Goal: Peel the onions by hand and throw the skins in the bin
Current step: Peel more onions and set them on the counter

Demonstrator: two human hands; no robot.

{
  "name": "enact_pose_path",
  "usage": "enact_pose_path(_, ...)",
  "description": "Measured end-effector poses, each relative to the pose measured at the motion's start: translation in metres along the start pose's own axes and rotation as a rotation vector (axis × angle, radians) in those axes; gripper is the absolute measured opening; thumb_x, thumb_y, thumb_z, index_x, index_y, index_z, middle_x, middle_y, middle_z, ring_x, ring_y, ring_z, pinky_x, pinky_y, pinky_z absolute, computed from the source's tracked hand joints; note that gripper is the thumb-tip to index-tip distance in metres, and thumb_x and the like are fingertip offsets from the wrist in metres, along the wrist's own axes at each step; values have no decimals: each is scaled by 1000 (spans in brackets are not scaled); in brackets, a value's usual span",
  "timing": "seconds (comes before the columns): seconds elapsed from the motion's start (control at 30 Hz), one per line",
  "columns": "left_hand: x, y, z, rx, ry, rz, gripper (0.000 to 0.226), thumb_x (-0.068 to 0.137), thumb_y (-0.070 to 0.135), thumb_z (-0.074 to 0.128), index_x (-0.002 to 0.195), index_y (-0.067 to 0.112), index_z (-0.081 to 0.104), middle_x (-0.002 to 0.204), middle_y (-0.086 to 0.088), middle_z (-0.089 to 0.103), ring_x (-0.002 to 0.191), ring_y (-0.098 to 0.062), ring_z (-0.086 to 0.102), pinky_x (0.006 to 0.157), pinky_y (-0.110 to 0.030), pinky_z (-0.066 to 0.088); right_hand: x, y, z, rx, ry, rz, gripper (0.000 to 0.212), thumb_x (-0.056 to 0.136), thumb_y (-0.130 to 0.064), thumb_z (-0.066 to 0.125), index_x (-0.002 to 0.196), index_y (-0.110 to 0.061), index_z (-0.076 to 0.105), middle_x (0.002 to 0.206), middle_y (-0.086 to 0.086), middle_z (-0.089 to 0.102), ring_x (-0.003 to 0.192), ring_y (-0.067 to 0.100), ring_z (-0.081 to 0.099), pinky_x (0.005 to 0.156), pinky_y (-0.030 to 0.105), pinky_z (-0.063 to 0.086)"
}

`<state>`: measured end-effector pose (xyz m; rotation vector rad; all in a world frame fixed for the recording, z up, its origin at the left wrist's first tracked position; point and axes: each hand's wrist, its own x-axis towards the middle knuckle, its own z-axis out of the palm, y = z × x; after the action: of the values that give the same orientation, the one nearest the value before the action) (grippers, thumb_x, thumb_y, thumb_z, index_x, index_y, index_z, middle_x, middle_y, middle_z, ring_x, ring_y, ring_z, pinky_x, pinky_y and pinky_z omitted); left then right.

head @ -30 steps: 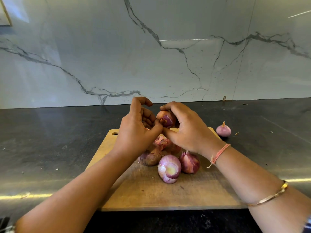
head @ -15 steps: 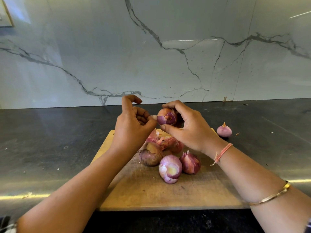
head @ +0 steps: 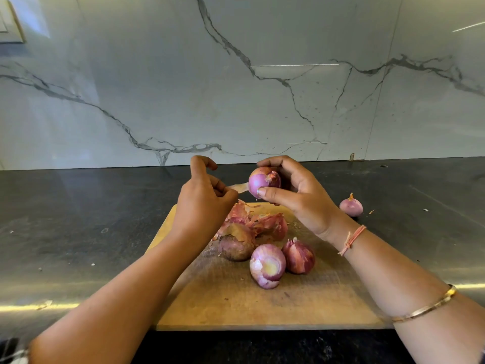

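I hold one onion [head: 262, 181] in my right hand [head: 296, 195], above the far edge of the cutting board [head: 236, 306]. My fingers are curled over its far side and my thumb lies across its near side, so it sits firmly. My left hand [head: 204, 203] is just to the left of it and pinches a thin strip of skin [head: 240, 187]; the index finger is lifted and bent, not touching anything.

The strip runs almost flat from the left side of the onion to my left fingers, so its long axis goes left to right. I think the next pull must go to the left, away from the right hand, while the right hand resists.

Below my hands a pile of skins [head: 244, 214] lies on the board, and three more onions lie near it, the nearest onion [head: 267, 266] partly peeled. One small onion [head: 351, 206] rests on the dark counter [head: 78, 219], right of the board. I see no bin here.
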<state>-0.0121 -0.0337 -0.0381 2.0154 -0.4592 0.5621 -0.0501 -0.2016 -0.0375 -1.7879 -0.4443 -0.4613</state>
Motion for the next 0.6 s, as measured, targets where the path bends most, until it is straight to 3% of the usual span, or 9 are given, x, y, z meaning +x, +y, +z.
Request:
enact_pose_path(0.1, 1, -1, -2, 29, -2, -23, 40, 83, 8, 63, 113, 18, 37, 71, 5, 58, 56, -6, 56, 52, -18, 45, 0, -3, -1, 150, -3, 45, 30, 73, -19, 64, 102, -21, 59, 91, 0, 59, 66, 10, 56, 60, 21, 47)
enact_pose_path(0.23, 2, 0, -4, 54, -9, -13, 35, 84, 10, 63, 109, 19, 41, 73, 7, 57, 59, -6, 55, 58, -23, 47, 2, -5, -5, 263, 27, 82, 26, 75, -18, 61, 101, -17, 57, 73, -2, 64, 54, 17, 58, 52, 24, 48)
enact_pose_path(0.4, -1, 1, 0, 58, -58, 119, 25, 83, 8, 62, 98, 26, 52, 88, 10, 60, 80, -5, 59, 69, -20, 50, 1, -3, -4, 161, 13, 87, 33, 71, -17, 65, 103, -20, 59, 96, 5, 61, 73, 14, 62, 60, 21, 49)
enact_pose_path(0.47, -2, 2, -1, 41, -64, 139, 24, 83, 7, 62, 95, 27, 56, 88, 14, 62, 82, -3, 60, 70, -16, 50, 1, -2, -4, 116, 8, 64, 36, 69, -16, 65, 104, -24, 61, 100, 1, 60, 84, 10, 59, 66, 18, 48)
enact_pose_path(0.6, -7, 8, -2, -97, -60, 159, 21, 85, 13, 61, 100, 26, 55, 85, 15, 64, 79, 0, 61, 69, -15, 52, 0, -2, -2, 90, -28, 32, 41, 70, -11, 63, 107, -26, 61, 102, -1, 61, 88, 4, 58, 75, 17, 48)
